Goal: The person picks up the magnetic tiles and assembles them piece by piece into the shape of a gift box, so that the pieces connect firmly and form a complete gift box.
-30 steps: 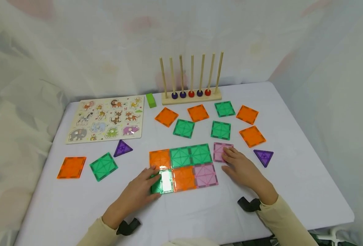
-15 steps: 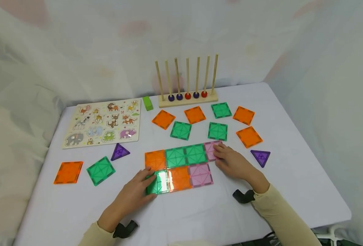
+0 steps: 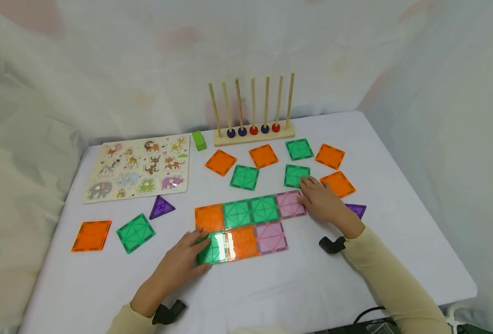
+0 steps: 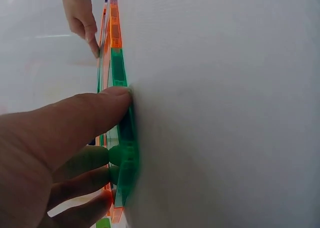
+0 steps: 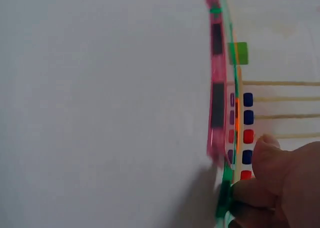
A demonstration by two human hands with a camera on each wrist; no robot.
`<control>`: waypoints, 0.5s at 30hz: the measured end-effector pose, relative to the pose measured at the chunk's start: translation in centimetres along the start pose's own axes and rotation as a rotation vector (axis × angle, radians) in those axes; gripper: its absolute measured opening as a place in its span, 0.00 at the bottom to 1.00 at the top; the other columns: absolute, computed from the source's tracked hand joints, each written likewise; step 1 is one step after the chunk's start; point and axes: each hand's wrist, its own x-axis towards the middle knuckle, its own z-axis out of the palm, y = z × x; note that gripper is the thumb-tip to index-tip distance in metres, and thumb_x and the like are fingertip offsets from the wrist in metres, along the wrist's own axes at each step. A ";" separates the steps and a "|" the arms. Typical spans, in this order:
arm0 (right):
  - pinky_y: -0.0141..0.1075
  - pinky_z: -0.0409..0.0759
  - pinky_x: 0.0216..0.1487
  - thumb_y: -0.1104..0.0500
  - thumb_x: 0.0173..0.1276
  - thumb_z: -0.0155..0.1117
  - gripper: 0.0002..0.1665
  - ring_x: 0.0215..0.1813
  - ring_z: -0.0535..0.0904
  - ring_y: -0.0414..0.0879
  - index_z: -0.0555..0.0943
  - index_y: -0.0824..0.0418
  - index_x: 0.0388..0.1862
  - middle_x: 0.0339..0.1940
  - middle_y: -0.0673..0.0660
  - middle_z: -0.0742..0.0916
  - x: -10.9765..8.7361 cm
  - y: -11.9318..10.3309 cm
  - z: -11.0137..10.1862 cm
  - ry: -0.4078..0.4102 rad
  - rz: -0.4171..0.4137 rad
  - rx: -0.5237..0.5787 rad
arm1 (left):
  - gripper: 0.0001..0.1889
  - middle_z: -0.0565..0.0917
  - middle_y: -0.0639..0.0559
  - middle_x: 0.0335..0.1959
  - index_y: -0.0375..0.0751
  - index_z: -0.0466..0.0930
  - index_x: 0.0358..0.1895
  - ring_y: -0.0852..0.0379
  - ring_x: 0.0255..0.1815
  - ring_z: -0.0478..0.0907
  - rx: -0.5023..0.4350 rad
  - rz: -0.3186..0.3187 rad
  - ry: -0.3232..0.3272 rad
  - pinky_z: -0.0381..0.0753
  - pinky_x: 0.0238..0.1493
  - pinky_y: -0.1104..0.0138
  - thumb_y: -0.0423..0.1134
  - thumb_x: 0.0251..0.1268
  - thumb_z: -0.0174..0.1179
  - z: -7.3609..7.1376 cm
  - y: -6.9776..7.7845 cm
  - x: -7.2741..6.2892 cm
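- The right hand (image 3: 323,204) has left the upper pink tile (image 3: 289,204), where it lay half a second ago, and its fingertips now touch the near right corner of a loose green tile (image 3: 295,175); its fingers look relaxed, with the thumb apart from them, gripping nothing
- A second ago that pink tile lay apart from the upper row; now it sits edge to edge with it, making orange, green, green, pink
- This seems to mean one tile is settled and attention is passing to the loose green one; the lower row has only three: the lower green tile (image 3: 218,249), the orange tile (image 3: 242,243) and the lower pink tile (image 3: 271,236)
- The left hand (image 3: 181,257) stays at the lower green tile, thumb on its near edge and fingers spread at its left end, apparently bracing it rather than clamping
- No box or bowl shows; the peg stand (image 3: 259,138) carries five beads (image 3: 253,130) on its five middle pegs, from left blue, blue, red, blue, red
- The puzzle board (image 3: 130,194) bears animal pictures; whether all are loose pieces cannot be told
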 end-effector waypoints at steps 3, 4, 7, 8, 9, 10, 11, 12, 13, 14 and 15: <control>0.67 0.45 0.72 0.48 0.77 0.45 0.34 0.77 0.52 0.63 0.60 0.69 0.72 0.75 0.66 0.63 -0.8 0.5 -0.5 -0.014 0.035 -0.036 | 0.36 0.74 0.44 0.65 0.37 0.78 0.60 0.44 0.70 0.66 0.002 -0.026 -0.006 0.66 0.69 0.51 0.52 0.47 0.74 0.1 -0.2 -0.3; 0.67 0.45 0.72 0.48 0.77 0.45 0.34 0.77 0.52 0.63 0.62 0.70 0.71 0.74 0.66 0.64 -1.2 0.6 -0.6 -0.009 0.041 -0.042 | 0.36 0.74 0.44 0.65 0.37 0.78 0.59 0.44 0.70 0.66 0.001 -0.033 -0.006 0.66 0.69 0.51 0.51 0.47 0.74 0.0 -0.2 -0.5; 0.67 0.48 0.71 0.49 0.76 0.48 0.33 0.76 0.54 0.64 0.64 0.71 0.70 0.73 0.67 0.67 -2.3 1.0 -0.9 0.009 0.032 -0.053 | 0.36 0.74 0.44 0.65 0.37 0.78 0.59 0.44 0.70 0.66 0.004 -0.048 -0.002 0.65 0.69 0.51 0.51 0.46 0.74 -0.1 -0.4 -0.8; 0.67 0.49 0.71 0.50 0.76 0.49 0.32 0.76 0.55 0.65 0.65 0.71 0.69 0.72 0.68 0.67 -2.7 1.1 -0.9 0.014 0.024 -0.052 | 0.36 0.74 0.44 0.65 0.36 0.78 0.59 0.44 0.70 0.66 0.003 -0.050 0.002 0.65 0.69 0.51 0.51 0.46 0.74 -0.2 -0.5 -0.9; 0.66 0.50 0.71 0.50 0.75 0.50 0.32 0.75 0.56 0.65 0.66 0.72 0.68 0.71 0.68 0.68 -3.1 1.2 -0.9 0.017 0.018 -0.055 | 0.36 0.74 0.43 0.65 0.36 0.78 0.59 0.44 0.70 0.66 0.004 -0.050 0.006 0.66 0.68 0.50 0.51 0.46 0.74 -0.2 -0.5 -0.9; 0.66 0.51 0.71 0.50 0.75 0.50 0.32 0.75 0.57 0.65 0.67 0.72 0.68 0.71 0.68 0.69 -3.5 1.4 -0.8 0.016 0.012 -0.062 | 0.36 0.74 0.43 0.65 0.36 0.78 0.59 0.43 0.70 0.66 0.005 -0.050 0.007 0.66 0.68 0.50 0.51 0.46 0.74 -0.2 -0.5 -0.9; 0.65 0.51 0.71 0.50 0.75 0.51 0.32 0.74 0.58 0.66 0.67 0.72 0.67 0.70 0.69 0.70 -3.8 1.4 -0.8 0.012 0.006 -0.064 | 0.36 0.74 0.43 0.65 0.36 0.78 0.59 0.43 0.70 0.67 0.005 -0.050 0.011 0.66 0.68 0.50 0.51 0.46 0.74 -0.2 -0.6 -1.0; 0.64 0.52 0.71 0.50 0.75 0.51 0.32 0.73 0.60 0.66 0.68 0.72 0.66 0.69 0.69 0.71 -4.2 1.4 -0.7 0.012 -0.003 -0.068 | 0.36 0.74 0.43 0.65 0.36 0.78 0.59 0.43 0.69 0.67 0.006 -0.051 0.015 0.67 0.68 0.50 0.50 0.46 0.75 -0.2 -0.6 -1.0; 0.64 0.52 0.72 0.50 0.74 0.52 0.32 0.73 0.61 0.66 0.69 0.72 0.66 0.68 0.69 0.72 -4.6 1.4 -0.6 0.011 -0.010 -0.070 | 0.36 0.74 0.43 0.64 0.35 0.78 0.59 0.42 0.69 0.67 0.003 -0.052 0.017 0.67 0.67 0.50 0.50 0.46 0.75 -0.2 -0.6 -1.0; 0.63 0.53 0.72 0.50 0.74 0.53 0.31 0.72 0.62 0.65 0.71 0.72 0.65 0.68 0.69 0.73 -4.9 1.4 -0.5 0.009 -0.018 -0.078 | 0.36 0.74 0.43 0.64 0.35 0.78 0.58 0.42 0.69 0.67 0.002 -0.052 0.017 0.67 0.67 0.50 0.50 0.45 0.75 -0.2 -0.6 -1.0; 0.61 0.54 0.72 0.49 0.73 0.53 0.31 0.71 0.64 0.65 0.72 0.71 0.64 0.67 0.68 0.74 -5.4 1.3 -0.4 0.007 -0.027 -0.083 | 0.36 0.74 0.42 0.64 0.35 0.78 0.59 0.42 0.69 0.67 0.003 -0.051 0.017 0.67 0.67 0.50 0.51 0.45 0.75 -0.2 -0.6 -1.0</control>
